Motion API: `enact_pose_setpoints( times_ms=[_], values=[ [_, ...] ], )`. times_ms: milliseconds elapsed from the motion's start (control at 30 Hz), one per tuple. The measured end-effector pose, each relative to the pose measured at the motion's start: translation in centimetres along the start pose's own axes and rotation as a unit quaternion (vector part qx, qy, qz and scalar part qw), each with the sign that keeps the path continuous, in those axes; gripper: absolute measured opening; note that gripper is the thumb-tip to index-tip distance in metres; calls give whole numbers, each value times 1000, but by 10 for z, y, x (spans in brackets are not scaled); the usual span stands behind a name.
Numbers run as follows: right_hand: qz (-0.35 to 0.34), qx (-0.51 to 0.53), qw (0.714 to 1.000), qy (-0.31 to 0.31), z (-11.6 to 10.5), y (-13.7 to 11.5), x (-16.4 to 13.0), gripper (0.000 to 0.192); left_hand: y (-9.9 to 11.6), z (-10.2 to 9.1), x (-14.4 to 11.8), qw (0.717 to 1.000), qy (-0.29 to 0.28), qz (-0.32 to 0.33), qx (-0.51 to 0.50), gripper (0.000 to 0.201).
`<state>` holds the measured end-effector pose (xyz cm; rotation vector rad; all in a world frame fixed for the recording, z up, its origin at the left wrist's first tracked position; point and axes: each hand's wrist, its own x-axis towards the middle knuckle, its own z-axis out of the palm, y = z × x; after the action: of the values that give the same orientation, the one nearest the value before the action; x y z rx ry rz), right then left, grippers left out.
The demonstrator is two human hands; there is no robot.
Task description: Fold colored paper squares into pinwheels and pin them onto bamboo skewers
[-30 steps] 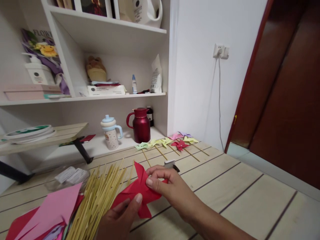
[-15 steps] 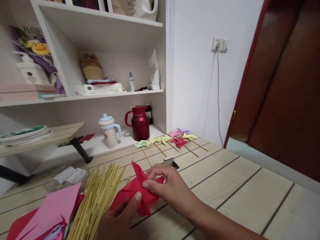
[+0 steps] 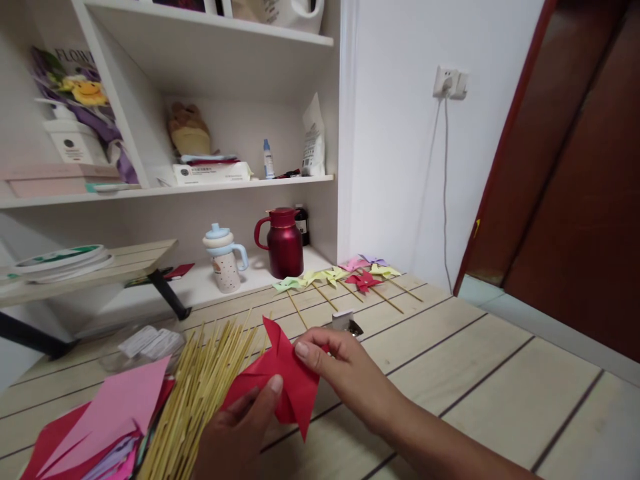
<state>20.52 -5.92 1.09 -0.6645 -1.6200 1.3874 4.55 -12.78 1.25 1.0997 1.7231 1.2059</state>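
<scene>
A red paper pinwheel (image 3: 285,373) with pointed blades is held up between my two hands over the slatted table. My left hand (image 3: 245,420) pinches its lower left part, thumb on top near the middle. At its upper right, my right hand (image 3: 335,363) grips a blade between thumb and curled fingers. Just beyond my right hand lies a small open box (image 3: 344,321) with dark, shiny bits beside it. Left of the pinwheel is a bundle of thin wooden sticks (image 3: 200,387), partly behind my left hand.
Several finished pinwheels on sticks, one a red pinwheel (image 3: 364,281), lie along the table's far edge. Pink and red paper sheets (image 3: 110,413) are stacked at left, near a clear plastic packet (image 3: 150,343). A tumbler (image 3: 225,260) and red jug (image 3: 285,243) stand on the low shelf.
My right thumb has shifted up along the pinwheel's right blade. The lower right blade now spreads out flatter and points down. My left hand keeps its pinch. The view has moved slightly.
</scene>
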Motion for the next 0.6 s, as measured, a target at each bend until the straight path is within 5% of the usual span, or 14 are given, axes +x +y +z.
enact_pose_setpoints(
  times_ms=[200,600],
  values=[
    [68,50,996,5,1,0,0,21,-3,6,2,999,13,-26,-32,27],
    [50,-15,998,36,5,-4,-2,12,-8,16,1,998,16,-17,-65,33]
  ],
)
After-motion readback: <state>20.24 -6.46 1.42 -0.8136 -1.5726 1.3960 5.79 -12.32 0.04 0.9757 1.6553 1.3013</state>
